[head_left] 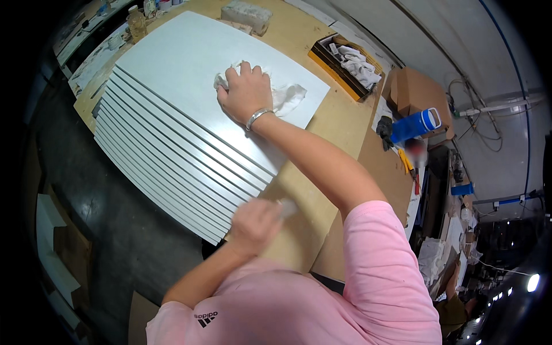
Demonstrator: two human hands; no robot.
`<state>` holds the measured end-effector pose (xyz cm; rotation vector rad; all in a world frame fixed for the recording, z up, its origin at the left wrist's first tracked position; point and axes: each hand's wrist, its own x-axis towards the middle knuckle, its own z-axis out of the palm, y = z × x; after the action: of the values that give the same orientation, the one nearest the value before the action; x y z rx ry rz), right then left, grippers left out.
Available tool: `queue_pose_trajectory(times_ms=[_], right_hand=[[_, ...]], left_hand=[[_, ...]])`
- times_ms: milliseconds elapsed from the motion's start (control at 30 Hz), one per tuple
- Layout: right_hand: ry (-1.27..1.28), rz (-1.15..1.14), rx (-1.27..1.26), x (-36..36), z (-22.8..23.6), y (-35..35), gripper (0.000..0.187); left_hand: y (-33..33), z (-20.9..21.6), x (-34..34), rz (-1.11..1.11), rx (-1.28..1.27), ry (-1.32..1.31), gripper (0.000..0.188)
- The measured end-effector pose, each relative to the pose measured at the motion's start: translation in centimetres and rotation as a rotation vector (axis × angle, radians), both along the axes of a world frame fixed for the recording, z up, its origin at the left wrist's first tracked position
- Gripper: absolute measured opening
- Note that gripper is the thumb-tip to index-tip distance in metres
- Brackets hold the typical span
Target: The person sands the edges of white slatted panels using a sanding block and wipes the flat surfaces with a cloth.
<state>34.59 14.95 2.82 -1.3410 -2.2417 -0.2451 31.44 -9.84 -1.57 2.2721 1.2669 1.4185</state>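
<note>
Several flat white panels lie on the work table, staggered so that a row of narrow strips with dark gaps shows along the near left side. My right hand, with a silver bracelet at the wrist, presses a crumpled white cloth onto the broad top surface. Its fingers are bent over the cloth, and part of it trails out to the right. Lower down, beside the panels' near corner, my left hand is closed and blurred by motion. A small pale thing sticks out of it, too smeared to name.
At the far edge rests a grey block. An open box of white cloths stands on the right, near a cardboard box and a blue bottle. A clear bottle of yellowish liquid stands far left. Dark floor lies left.
</note>
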Motion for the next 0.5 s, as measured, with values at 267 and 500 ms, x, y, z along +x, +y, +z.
queue_pose_trajectory(times_ms=[267,500], right_hand=[[-0.034,-0.033,-0.074,0.2,0.8,-0.5,0.03],[-0.038,0.002,-0.065,-0.4,1.5,-0.6,0.028]], left_hand=[[5.0,1.4,-11.0,0.453,0.006,-0.104,0.035],[10.7,-1.0,-19.2,0.58,0.0,-0.081,0.03]])
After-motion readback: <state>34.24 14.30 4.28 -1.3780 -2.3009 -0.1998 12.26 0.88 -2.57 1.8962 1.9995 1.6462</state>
